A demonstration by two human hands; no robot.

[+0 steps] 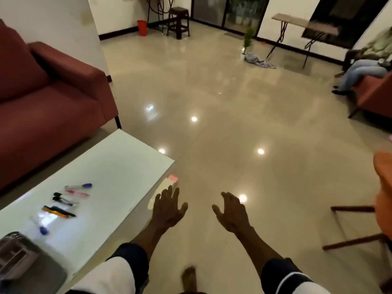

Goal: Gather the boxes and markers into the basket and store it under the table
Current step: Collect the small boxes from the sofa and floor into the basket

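Several markers (65,201) lie scattered on the white low table (118,166) at the lower left. A grey basket (23,259) sits at the table's near left corner, cut off by the frame edge. A small pink box (172,177) lies on the floor just past the table's right edge. My left hand (168,205) hovers open beside that edge, fingers spread, just below the pink box. My right hand (232,211) is open too, over the bare floor, holding nothing.
A red sofa (48,98) stands behind the table at left. A wooden-legged chair (360,225) with orange cloth is at right. A seated person (360,73) is at far right. Glossy tiled floor stretches ahead, with a cloth heap (258,61) and a stool (178,22) far away.
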